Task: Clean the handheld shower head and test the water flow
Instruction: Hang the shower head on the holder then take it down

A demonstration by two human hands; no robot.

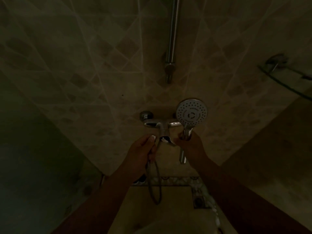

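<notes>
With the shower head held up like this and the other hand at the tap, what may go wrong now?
1. The shower head faces the camera, so if water starts now, it will likely spray the person.
2. The left hand holds the hose right at the mixer tap's lever; it might knock the lever by accident.
3. The right hand grips only the handle's lower part; if wet, it may slip. The dim light makes the nozzles hard to check.

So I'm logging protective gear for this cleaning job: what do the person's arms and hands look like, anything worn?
Both forearms are bare as far as the dim picture shows: no sleeves. The left hand and right hand wear no gloves. No watch, band or ring can be made out, though the light is too poor to rule out small ones.
</notes>
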